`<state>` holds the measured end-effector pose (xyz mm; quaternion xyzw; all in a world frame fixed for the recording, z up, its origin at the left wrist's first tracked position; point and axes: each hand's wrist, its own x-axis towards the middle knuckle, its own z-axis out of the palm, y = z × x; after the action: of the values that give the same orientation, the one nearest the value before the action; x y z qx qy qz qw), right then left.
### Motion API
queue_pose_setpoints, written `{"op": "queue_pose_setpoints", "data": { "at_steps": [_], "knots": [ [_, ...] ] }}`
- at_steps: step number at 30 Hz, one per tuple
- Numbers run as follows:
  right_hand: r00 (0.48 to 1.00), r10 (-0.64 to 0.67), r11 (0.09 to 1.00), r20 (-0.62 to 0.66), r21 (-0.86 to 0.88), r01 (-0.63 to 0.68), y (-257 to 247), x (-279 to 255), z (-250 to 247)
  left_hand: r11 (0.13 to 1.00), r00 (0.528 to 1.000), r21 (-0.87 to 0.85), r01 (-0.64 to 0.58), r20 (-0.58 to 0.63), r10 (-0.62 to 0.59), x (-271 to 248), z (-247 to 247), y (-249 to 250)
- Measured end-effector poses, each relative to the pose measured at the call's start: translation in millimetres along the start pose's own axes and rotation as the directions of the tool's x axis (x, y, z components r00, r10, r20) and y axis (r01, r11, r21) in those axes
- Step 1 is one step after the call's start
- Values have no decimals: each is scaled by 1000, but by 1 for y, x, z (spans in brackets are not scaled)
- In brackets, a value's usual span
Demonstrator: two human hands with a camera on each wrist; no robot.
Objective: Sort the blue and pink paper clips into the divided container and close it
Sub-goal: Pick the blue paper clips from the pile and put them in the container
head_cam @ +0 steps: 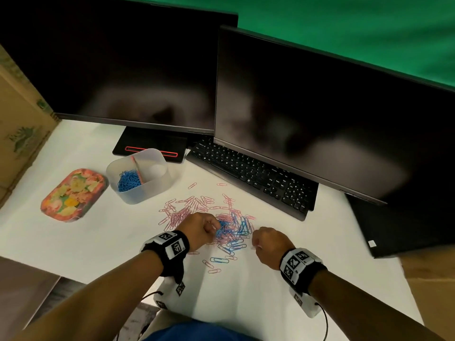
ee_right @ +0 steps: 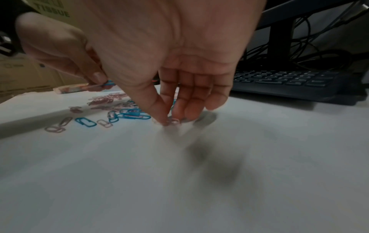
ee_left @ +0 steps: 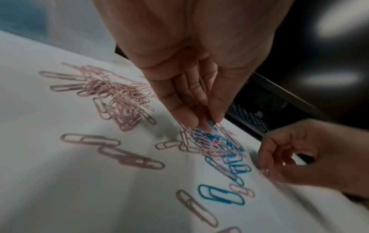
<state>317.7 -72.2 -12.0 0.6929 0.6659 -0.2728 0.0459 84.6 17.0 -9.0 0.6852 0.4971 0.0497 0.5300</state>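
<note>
A loose heap of pink paper clips (head_cam: 189,207) and blue paper clips (head_cam: 234,226) lies on the white table (head_cam: 86,232). My left hand (head_cam: 204,227) reaches into the mixed heap and pinches a blue clip (ee_left: 210,122) between thumb and fingertips. My right hand (head_cam: 266,244) is at the heap's right edge, and its thumb and forefinger pinch a pink clip (ee_right: 174,121) against the table. The translucent divided container (head_cam: 139,175) stands at the back left; blue clips (head_cam: 129,180) fill its left compartment. Its floral lid (head_cam: 73,194) lies flat to its left.
Two dark monitors (head_cam: 320,119) and a black keyboard (head_cam: 253,173) stand behind the heap. A cardboard box (head_cam: 19,134) borders the table on the left. Stray clips (head_cam: 219,260) lie near the front between my wrists.
</note>
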Motion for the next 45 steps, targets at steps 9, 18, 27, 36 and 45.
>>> {"op": "queue_pose_setpoints", "data": {
  "at_steps": [9,18,27,36,45],
  "knots": [
    [976,-205,978,-76,-38,203,-24,2,18,952,995,-287,103,18,-103,-6,-7,2],
    [991,-116,978,-73,163,126,-24,6,16,939,987,-341,51,-126,-99,-6,-14,5],
    [985,96,632,144,755,-172,-14,5,4,810,984,-573,125,-33,-175,-6,-10,11],
    [947,218,265,234,920,-288,-9,9,-3,827,982,-533,177,42,-183,-8,-2,15],
    [997,-78,954,-24,287,81,-27,7,8,833,978,521,-185,180,104,-16,33,-1]
  ]
}}
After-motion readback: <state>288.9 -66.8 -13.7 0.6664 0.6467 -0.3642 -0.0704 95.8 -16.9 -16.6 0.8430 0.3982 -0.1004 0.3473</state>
